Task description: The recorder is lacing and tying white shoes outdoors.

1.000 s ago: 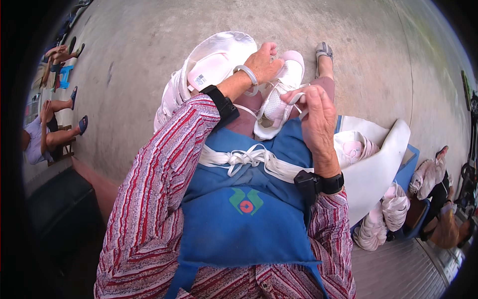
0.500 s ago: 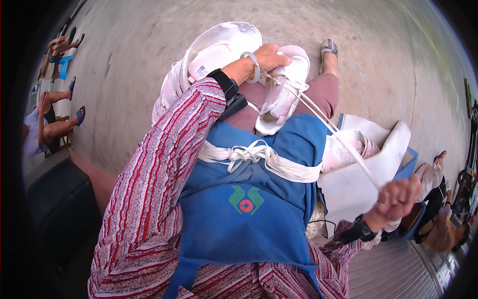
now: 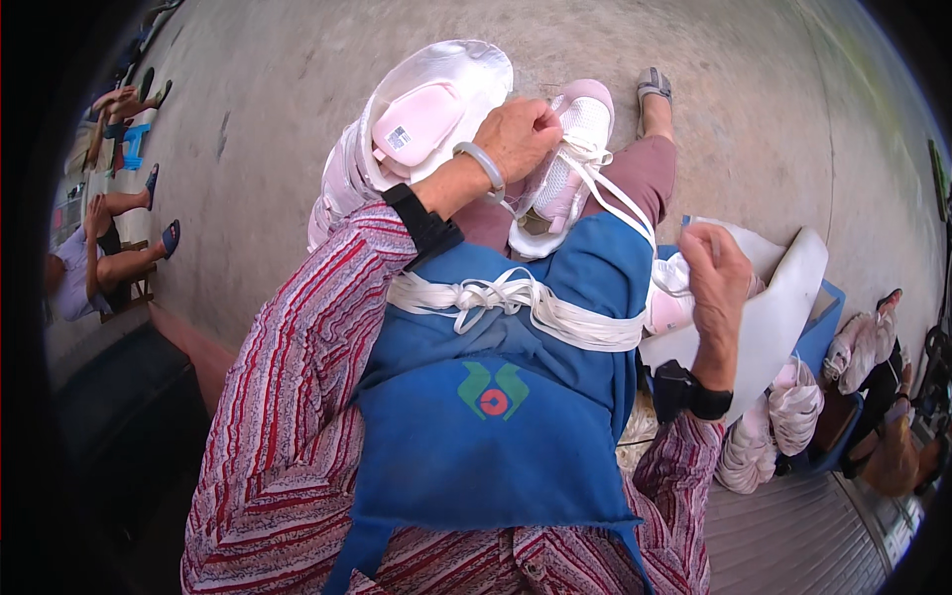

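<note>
Pink-white sneaker is propped lengthwise on the thighs, toe pointed away, heel by the blue apron. Left hand is curled at its laces, right hand curled off right; grips can't be told. Past the toe, open floor.

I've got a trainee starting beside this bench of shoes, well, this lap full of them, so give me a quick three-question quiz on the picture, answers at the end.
1. True or false: the shoe at the left hand has its toe pointing away from the seated person.
2. Multiple choice: at which wrist is the pale bangle? A, right; B, left; C, both.
3. Fill in the blank: the knotted bundle of white laces lies across the blue ____.

Key: 1, true; 2, B; 3, apron.
</note>
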### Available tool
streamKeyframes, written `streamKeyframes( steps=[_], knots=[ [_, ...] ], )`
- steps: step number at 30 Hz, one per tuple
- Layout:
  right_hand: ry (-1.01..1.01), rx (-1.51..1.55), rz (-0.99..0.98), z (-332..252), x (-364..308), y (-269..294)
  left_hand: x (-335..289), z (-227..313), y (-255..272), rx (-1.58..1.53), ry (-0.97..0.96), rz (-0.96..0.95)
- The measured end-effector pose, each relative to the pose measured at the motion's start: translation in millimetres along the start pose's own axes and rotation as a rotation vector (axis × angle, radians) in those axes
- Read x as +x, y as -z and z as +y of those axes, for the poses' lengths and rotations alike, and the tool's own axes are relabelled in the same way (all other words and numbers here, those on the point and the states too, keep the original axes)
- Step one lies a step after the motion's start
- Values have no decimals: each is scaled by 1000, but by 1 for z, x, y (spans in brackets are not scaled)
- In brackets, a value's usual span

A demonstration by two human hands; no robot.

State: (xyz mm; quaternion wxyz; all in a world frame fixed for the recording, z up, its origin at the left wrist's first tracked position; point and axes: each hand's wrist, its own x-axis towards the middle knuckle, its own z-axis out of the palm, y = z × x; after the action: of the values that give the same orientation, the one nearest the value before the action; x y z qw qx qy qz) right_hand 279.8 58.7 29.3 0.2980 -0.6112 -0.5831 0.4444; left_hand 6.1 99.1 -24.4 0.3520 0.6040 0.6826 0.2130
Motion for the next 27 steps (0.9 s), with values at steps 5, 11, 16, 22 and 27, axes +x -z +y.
streamKeyframes(
  steps=[5, 11, 16, 22, 27],
  knots=[
    [320, -139, -127, -14, 23, -73, -12, -3, -13, -151, 81, 61],
    [450, -432, -37, -8, 30, -107, -7, -5, -5, -308, 199, -120],
    [479, -538, -105, -7, 27, -113, -6, -3, -3, -626, 381, -282],
    [438, -628, -254, -9, 21, -116, -9, -2, -2, -722, 417, -256],
    [415, -641, -254, -11, 22, -115, -13, 8, 0, -508, 298, -192]
  ],
)
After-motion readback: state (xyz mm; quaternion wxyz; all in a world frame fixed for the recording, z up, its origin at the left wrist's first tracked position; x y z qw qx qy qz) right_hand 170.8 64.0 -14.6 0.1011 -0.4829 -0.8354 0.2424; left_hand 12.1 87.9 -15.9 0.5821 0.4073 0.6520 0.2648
